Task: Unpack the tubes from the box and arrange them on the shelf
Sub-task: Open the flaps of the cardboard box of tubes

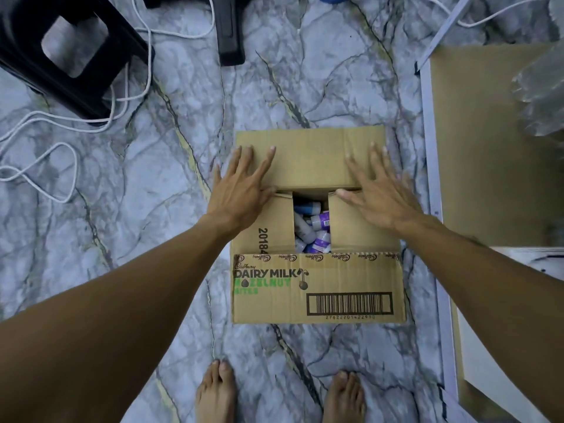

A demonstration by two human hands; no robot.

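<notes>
Floor (128, 215); hands (241, 190) (380, 195) splayed, seemingly pressing flap (308, 160).

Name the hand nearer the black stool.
Left. The left hand rests on the box at the end toward the black stool; the right hand, at the other end.

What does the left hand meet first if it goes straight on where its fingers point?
Nothing new, it seems: the left hand lies flat on the far flap, fingers pointing away, slightly right. Straight on it crosses the flap, then only floor shows. The stool leg looks left of that line.
</notes>
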